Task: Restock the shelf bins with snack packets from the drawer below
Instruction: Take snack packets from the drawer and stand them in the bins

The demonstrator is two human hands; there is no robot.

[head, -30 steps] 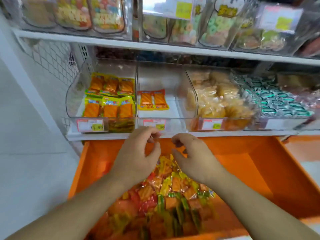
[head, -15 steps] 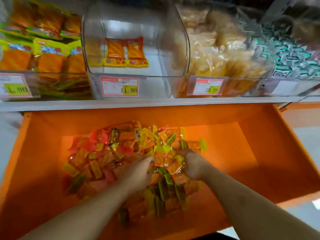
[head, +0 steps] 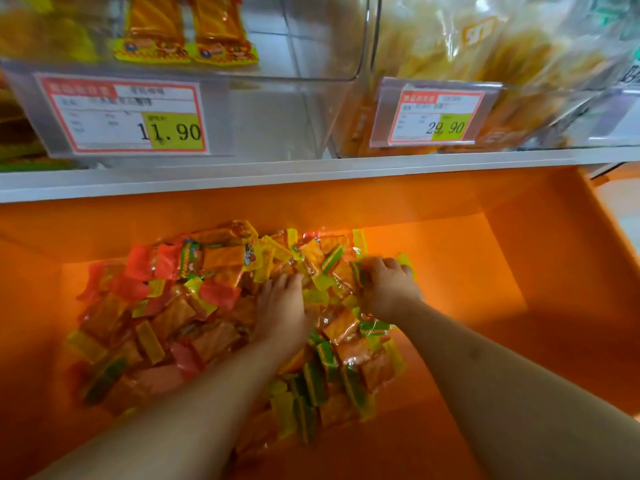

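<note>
While the snack packets (head: pixel 221 306) lay heaped across the floor of the orange drawer (head: pixel 519 244), your two hands were down among them. Your left hand (head: pixel 282 311) rested palm-down on the middle of the heap, its fingers (head: pixel 277 284) stretched forward and flat on the wrappers, not curled round any one of them as far as you could see. Your right hand (head: pixel 389 289) sat at the far right edge of the heap, its fingers (head: pixel 384 263) bent over and closed on a packet or two there; the fingertips were buried in the wrappers, so how many it held could not be told. Packets spread to the left of your left hand, between the two hands, and back under both forearms, which hid part of the pile.

Above the drawer ran the white shelf (head: pixel 242 180). On it stood a clear bin (head: pixel 277 109) with two orange packets (head: pixel 187 32) lying at its back, cut off by the top edge, and a price tag (head: pixel 124 116) reading 11.90. Beside it on the right, a second bin (head: pixel 519 74) was full of pale yellow bags, blurred, with a tag (head: pixel 434 119) reading 29.90. The small print on both tags was unreadable.
</note>
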